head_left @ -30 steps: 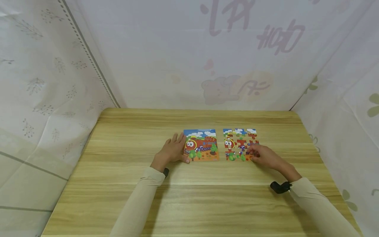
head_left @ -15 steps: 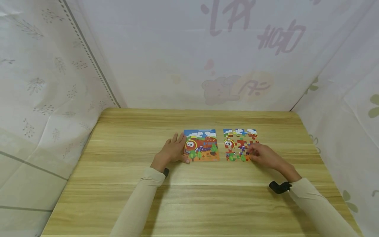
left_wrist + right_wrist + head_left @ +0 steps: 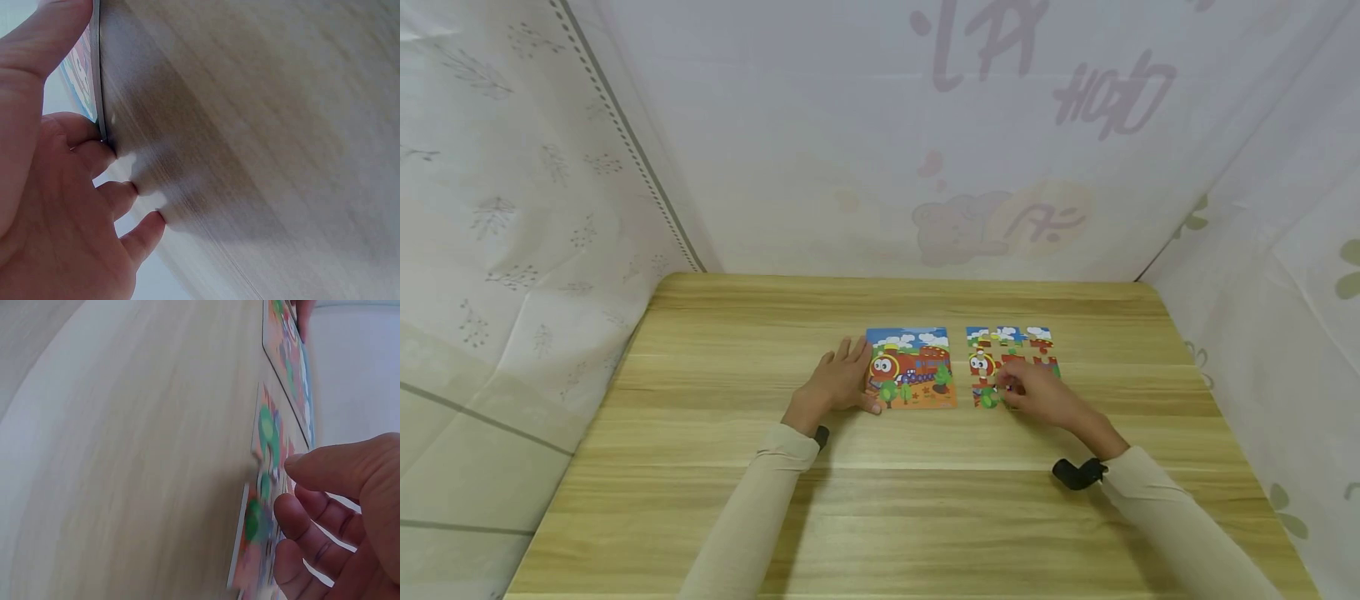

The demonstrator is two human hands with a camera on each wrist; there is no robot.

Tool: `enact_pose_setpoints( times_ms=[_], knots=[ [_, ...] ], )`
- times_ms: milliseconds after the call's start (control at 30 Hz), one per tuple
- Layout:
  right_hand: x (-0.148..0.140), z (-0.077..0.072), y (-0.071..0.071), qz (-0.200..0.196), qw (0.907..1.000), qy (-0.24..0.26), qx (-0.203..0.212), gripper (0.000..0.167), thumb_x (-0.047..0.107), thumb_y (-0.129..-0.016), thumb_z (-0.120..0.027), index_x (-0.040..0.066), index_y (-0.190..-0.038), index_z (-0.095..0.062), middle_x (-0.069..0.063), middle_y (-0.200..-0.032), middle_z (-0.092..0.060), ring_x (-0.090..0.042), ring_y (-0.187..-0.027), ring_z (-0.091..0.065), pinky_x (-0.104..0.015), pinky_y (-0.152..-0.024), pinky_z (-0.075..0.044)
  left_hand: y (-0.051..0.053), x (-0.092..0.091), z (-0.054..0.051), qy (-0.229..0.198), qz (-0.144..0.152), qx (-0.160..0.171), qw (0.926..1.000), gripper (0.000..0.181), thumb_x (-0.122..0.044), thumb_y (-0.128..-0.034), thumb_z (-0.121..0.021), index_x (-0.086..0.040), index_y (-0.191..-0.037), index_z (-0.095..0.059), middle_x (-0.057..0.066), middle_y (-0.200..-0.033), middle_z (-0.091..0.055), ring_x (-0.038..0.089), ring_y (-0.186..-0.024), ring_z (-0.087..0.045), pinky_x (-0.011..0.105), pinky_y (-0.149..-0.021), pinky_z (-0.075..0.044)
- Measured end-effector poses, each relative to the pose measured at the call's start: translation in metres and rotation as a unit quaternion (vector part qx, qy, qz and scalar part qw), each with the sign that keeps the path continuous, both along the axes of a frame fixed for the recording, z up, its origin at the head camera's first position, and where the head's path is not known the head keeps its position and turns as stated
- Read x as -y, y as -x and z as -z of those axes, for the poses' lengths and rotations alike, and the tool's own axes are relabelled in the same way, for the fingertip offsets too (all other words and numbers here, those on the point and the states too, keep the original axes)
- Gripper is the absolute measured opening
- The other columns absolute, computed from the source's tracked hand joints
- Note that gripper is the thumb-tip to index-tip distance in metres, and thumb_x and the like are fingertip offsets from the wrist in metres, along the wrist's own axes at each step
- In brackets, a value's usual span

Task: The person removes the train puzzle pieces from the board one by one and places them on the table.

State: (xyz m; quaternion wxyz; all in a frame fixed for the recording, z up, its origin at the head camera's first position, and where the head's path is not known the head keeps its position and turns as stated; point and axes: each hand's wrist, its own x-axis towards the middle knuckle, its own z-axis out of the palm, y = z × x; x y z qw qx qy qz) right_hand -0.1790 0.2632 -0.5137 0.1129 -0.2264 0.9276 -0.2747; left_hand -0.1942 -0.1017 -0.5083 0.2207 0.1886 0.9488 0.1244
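Note:
My left hand (image 3: 837, 385) rests along the left edge of a flat square picture board (image 3: 925, 354) showing a red cartoon train. Its fingers are spread, and in the left wrist view the thumb and first fingers of the left hand (image 3: 69, 194) touch the board's edge. To the right of that board lie loose jigsaw puzzle pieces (image 3: 981, 364) in spaced rows with a matching train picture. Over the lower middle pieces hovers my right hand (image 3: 1045, 396), fingers loosely bent. The right wrist view shows a gap between thumb and fingers above the puzzle pieces (image 3: 267, 428), nothing pinched. It covers the lower right pieces.
Both the board and the pieces lie on a wooden table (image 3: 850, 525). A patterned pale cloth (image 3: 820, 150) hangs behind the table and along both sides. Black straps or devices, such as the wrist device (image 3: 1078, 474), sit on both wrists.
My right hand has moved left, from the pieces at the lower right to those in the lower middle. The left hand and the picture board have stayed put.

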Motion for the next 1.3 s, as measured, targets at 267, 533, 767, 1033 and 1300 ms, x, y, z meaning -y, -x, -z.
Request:
enact_pose_setpoints(
  times_ms=[267,533,767,1033,1300],
  knots=[
    [0.027,0.000,0.001,-0.007,1.0000,-0.006,0.004,0.019,0.010,-0.091,-0.070,0.008,-0.109,-0.065,-0.002,-0.100,-0.065,-0.013,-0.084,-0.060,-0.033,-0.073,-0.052,0.000,0.001,0.002,-0.002,0.002,0.002,1.0000,0.118,-0.059,-0.0785,-0.074,-0.004,-0.159,-0.007,0.013,-0.167,-0.001,0.037,-0.153,0.003,0.057,-0.121,-0.013],
    [0.051,0.002,0.003,-0.041,0.9988,-0.024,-0.013,0.034,0.020,-0.089,-0.075,0.007,-0.119,-0.068,0.002,-0.093,-0.061,-0.008,-0.072,-0.051,-0.027,-0.065,-0.044,0.001,0.000,0.000,0.010,0.009,-0.003,0.9999,0.120,-0.060,-0.0787,-0.073,-0.003,-0.159,-0.005,0.014,-0.167,-0.001,0.037,-0.153,0.002,0.056,-0.121,-0.014],
    [0.071,0.003,0.004,-0.044,0.9966,-0.070,0.002,0.055,0.042,-0.086,-0.076,0.010,-0.130,-0.065,0.000,-0.106,-0.056,-0.011,-0.076,-0.047,-0.026,-0.061,-0.040,0.000,-0.001,-0.002,0.011,0.011,-0.007,0.9999,0.118,-0.059,-0.0791,-0.073,-0.001,-0.159,-0.008,0.016,-0.166,-0.004,0.039,-0.153,0.000,0.057,-0.120,-0.016],
    [0.085,-0.003,0.005,-0.030,0.9920,-0.122,0.010,0.058,0.041,-0.083,-0.079,0.009,-0.129,-0.065,-0.006,-0.116,-0.056,-0.013,-0.077,-0.050,-0.027,-0.060,-0.042,-0.001,-0.002,-0.003,0.019,0.016,-0.013,0.9996,0.118,-0.059,-0.0798,-0.073,-0.002,-0.159,-0.006,0.016,-0.166,-0.004,0.039,-0.153,-0.001,0.057,-0.120,-0.017],
    [0.090,-0.007,0.009,-0.029,0.9923,-0.119,0.021,0.052,0.037,-0.080,-0.083,0.010,-0.122,-0.065,-0.006,-0.111,-0.055,-0.015,-0.079,-0.052,-0.030,-0.066,-0.046,-0.001,-0.001,-0.005,0.019,0.014,-0.009,0.9997,0.118,-0.058,-0.0797,-0.073,-0.002,-0.159,-0.007,0.016,-0.166,-0.003,0.038,-0.153,-0.001,0.057,-0.120,-0.016]
  ],
)
